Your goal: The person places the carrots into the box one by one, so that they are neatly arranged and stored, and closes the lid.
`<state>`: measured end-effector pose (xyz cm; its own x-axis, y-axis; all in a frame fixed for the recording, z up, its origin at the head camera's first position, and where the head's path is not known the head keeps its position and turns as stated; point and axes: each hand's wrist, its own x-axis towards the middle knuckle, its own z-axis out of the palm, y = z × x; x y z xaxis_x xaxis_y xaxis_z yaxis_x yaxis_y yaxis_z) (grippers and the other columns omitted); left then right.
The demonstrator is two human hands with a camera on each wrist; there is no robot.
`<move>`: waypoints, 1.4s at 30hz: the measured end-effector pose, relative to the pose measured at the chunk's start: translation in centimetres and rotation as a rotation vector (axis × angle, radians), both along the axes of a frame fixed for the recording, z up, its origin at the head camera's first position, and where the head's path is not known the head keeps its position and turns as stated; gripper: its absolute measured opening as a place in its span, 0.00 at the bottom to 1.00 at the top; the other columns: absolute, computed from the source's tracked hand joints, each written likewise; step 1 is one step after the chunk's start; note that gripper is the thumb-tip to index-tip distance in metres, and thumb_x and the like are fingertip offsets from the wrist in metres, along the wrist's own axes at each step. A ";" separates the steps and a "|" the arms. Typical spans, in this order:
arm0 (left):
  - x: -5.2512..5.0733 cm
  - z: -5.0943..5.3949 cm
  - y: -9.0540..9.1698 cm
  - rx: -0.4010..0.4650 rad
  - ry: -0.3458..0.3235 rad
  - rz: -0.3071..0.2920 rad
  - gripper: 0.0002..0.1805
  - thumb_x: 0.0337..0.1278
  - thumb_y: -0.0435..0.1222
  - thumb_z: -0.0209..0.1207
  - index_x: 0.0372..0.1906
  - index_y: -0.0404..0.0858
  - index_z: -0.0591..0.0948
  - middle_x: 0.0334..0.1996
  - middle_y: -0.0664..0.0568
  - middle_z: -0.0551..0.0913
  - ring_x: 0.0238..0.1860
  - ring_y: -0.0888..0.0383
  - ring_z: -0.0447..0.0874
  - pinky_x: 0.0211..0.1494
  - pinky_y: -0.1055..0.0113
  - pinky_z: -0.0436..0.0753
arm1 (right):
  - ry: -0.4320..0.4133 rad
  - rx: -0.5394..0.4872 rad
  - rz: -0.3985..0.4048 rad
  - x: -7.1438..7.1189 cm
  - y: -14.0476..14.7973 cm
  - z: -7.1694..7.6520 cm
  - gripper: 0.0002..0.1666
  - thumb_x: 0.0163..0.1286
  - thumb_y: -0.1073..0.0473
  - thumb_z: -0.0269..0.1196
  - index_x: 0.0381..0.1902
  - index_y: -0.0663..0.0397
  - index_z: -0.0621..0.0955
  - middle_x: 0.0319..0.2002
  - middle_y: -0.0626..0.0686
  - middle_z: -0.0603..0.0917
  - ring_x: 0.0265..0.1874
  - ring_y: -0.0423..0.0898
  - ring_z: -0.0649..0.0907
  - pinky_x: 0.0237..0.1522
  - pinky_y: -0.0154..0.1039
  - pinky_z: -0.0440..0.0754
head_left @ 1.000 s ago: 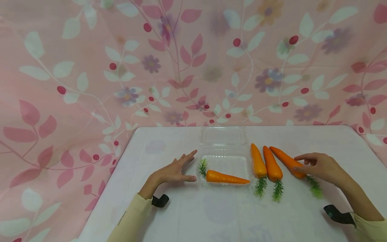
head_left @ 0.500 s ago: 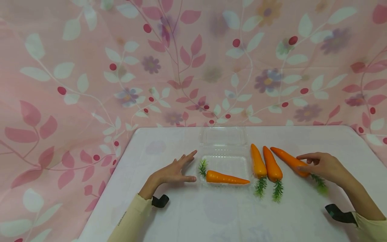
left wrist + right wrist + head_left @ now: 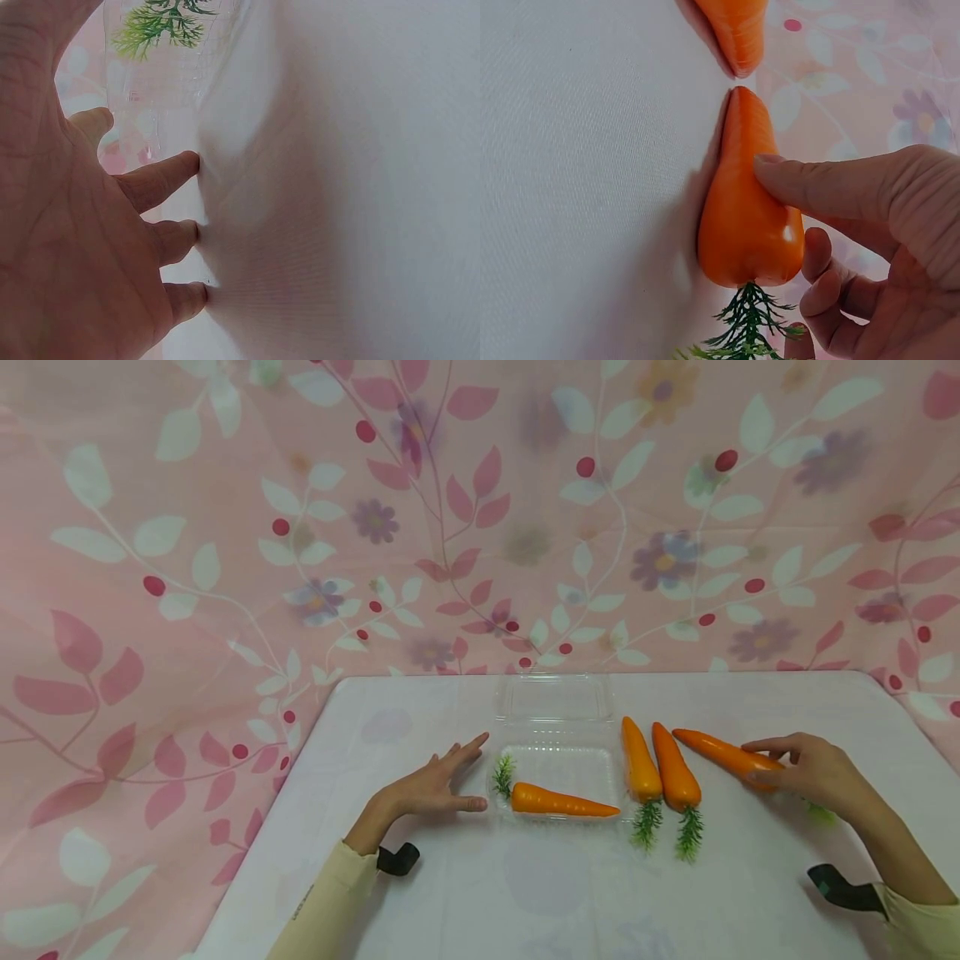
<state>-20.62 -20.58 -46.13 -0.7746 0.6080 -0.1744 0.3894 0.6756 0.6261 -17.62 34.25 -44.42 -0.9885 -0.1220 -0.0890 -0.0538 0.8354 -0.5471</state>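
My right hand [image 3: 813,772] pinches the rightmost orange carrot [image 3: 723,753] near its thick end. In the right wrist view the thumb [image 3: 810,180] lies on this carrot's side, and its green top hangs below. Two more carrots, a left one [image 3: 640,760] and a middle one [image 3: 676,768], lie side by side with their leaves toward me. Another carrot [image 3: 562,800] lies crosswise in the clear plastic box [image 3: 570,760], leaves to the left. Left of that box, my left hand [image 3: 429,785] has its fingers spread, with fingertips [image 3: 196,234] touching the white table.
The box's clear lid [image 3: 555,697] lies folded back toward the far edge of the white table [image 3: 420,902]. Behind the table hangs a pink floral cloth [image 3: 480,527]. Each wrist wears a black mount, such as the left one [image 3: 399,858].
The rightmost carrot has turned, its leafy end shifting right and slightly away from me along with my right hand. My left hand and the other carrots have kept still.
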 end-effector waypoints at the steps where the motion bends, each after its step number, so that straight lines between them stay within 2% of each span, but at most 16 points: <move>1: 0.0 0.0 0.0 0.000 -0.002 0.002 0.57 0.52 0.63 0.64 0.80 0.57 0.44 0.76 0.52 0.59 0.77 0.43 0.37 0.71 0.35 0.37 | -0.004 -0.001 -0.003 0.0 0.1 0.0 0.32 0.59 0.48 0.73 0.55 0.64 0.83 0.40 0.59 0.78 0.32 0.52 0.70 0.24 0.38 0.71; 5: 0.0 0.1 0.0 -0.001 -0.008 0.006 0.56 0.53 0.63 0.64 0.80 0.58 0.44 0.76 0.53 0.58 0.77 0.43 0.37 0.71 0.35 0.37 | 0.011 0.004 0.005 -0.1 0.1 0.0 0.30 0.58 0.51 0.74 0.54 0.64 0.83 0.42 0.65 0.78 0.38 0.59 0.73 0.31 0.48 0.77; 9: 0.0 0.1 0.1 0.005 -0.009 0.004 0.56 0.53 0.62 0.64 0.80 0.58 0.44 0.76 0.52 0.58 0.77 0.43 0.37 0.71 0.35 0.36 | 0.070 0.013 0.032 -0.1 0.1 0.0 0.28 0.56 0.57 0.74 0.52 0.65 0.84 0.43 0.68 0.79 0.41 0.62 0.74 0.37 0.58 0.78; 13: 0.0 0.0 0.0 0.011 -0.006 0.000 0.57 0.52 0.63 0.64 0.80 0.57 0.44 0.76 0.52 0.59 0.77 0.42 0.37 0.71 0.34 0.37 | 0.111 0.050 0.033 -0.2 0.1 -0.2 0.26 0.54 0.60 0.74 0.51 0.64 0.85 0.42 0.68 0.79 0.40 0.62 0.74 0.34 0.55 0.75; 20: 0.0 0.0 0.0 0.005 -0.015 0.008 0.57 0.52 0.63 0.65 0.80 0.58 0.44 0.76 0.53 0.58 0.77 0.43 0.37 0.71 0.35 0.36 | 0.146 0.110 -0.070 -0.2 -0.2 -0.4 0.25 0.50 0.65 0.72 0.50 0.62 0.85 0.43 0.73 0.72 0.39 0.71 0.66 0.33 0.63 0.61; 30: 0.1 0.0 0.0 0.007 -0.025 0.018 0.57 0.52 0.62 0.65 0.80 0.59 0.44 0.76 0.53 0.58 0.77 0.44 0.36 0.71 0.36 0.35 | 0.196 0.096 -0.057 -0.1 -0.2 -0.7 0.22 0.52 0.69 0.69 0.47 0.58 0.87 0.43 0.73 0.72 0.40 0.72 0.66 0.33 0.64 0.60; 35: 0.1 0.0 0.0 0.008 -0.026 0.017 0.57 0.52 0.62 0.65 0.80 0.58 0.44 0.76 0.53 0.58 0.77 0.43 0.36 0.71 0.35 0.35 | 0.218 0.084 -0.083 0.0 -0.4 -0.8 0.21 0.51 0.73 0.65 0.45 0.59 0.87 0.45 0.75 0.71 0.41 0.74 0.65 0.34 0.68 0.59; 42: 0.1 0.1 0.1 0.015 -0.024 0.013 0.57 0.52 0.62 0.65 0.80 0.58 0.44 0.76 0.53 0.58 0.77 0.44 0.36 0.71 0.35 0.35 | 0.323 0.062 -0.104 -0.3 -0.8 -1.5 0.11 0.56 0.72 0.66 0.36 0.58 0.89 0.42 0.72 0.76 0.39 0.71 0.68 0.30 0.64 0.62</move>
<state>-20.48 -20.53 -46.00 -0.7784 0.6004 -0.1836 0.3653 0.6709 0.6453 -17.88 33.47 -45.97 -0.9737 -0.0234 0.2265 -0.1289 0.8764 -0.4640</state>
